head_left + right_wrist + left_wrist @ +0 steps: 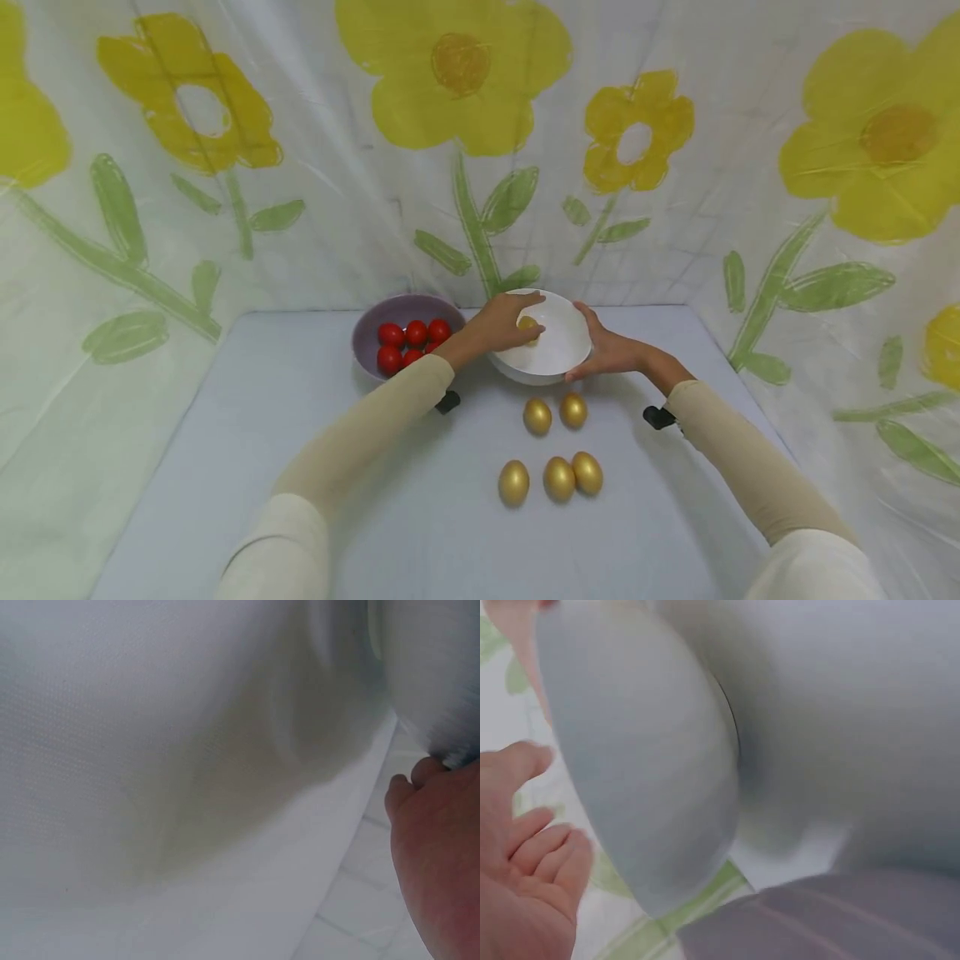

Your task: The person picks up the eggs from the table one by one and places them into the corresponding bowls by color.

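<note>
A white bowl [567, 333] stands at the back of the table, with one golden egg [527, 323] inside it. My left hand [498, 323] reaches over the bowl's left rim, its thumb and fingers spread apart above that egg. In the left wrist view, the left hand [536, 877] shows loosely bent fingers and no egg between them. On the other side, my right hand [611, 350] holds the bowl's right side, thumb toward the near rim and fingers toward the far rim. In the right wrist view, only part of the right hand [442, 847] shows against the bowl [439, 675].
A purple bowl [363, 343] with several red eggs stands left of the white bowl, partly behind my left forearm. Several golden eggs [559, 479] lie on the white table in front of the white bowl. Behind the table hangs a flower-painted curtain [315, 208].
</note>
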The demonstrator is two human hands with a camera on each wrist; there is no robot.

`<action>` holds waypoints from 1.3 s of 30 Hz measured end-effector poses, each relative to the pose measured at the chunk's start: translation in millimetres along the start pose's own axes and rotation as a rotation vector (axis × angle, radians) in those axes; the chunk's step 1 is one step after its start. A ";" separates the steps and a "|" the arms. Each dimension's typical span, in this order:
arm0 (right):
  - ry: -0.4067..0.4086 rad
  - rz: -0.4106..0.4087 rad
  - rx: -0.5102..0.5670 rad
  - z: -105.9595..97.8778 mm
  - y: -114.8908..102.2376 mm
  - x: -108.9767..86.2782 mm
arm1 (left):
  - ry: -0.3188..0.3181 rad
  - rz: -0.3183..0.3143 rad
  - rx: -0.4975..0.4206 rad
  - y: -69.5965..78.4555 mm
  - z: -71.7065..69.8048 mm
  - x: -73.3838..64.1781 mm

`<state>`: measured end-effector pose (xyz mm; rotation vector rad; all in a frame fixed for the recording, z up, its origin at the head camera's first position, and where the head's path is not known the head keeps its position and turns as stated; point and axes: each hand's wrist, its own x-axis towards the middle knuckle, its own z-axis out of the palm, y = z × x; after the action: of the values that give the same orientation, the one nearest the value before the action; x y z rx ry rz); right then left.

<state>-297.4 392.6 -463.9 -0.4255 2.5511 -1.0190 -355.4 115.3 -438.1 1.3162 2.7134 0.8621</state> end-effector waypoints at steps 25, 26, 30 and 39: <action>0.021 -0.046 0.000 -2.4 6.6 4.6 | 0.203 -0.069 -0.624 58.6 49.7 -130.0; 0.021 -0.047 0.004 -2.6 7.0 4.6 | 0.187 -0.083 -0.630 58.3 52.7 -131.7; 0.011 -0.045 0.020 -2.8 6.2 4.3 | 0.140 -0.120 -0.611 56.9 63.5 -134.7; 0.005 -0.040 0.012 -2.3 8.2 5.4 | 0.071 -0.172 -0.459 54.9 75.2 -128.8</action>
<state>-304.3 397.5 -469.3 -0.4731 2.5494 -1.0501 -214.5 84.4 -504.9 0.9595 2.4141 1.4189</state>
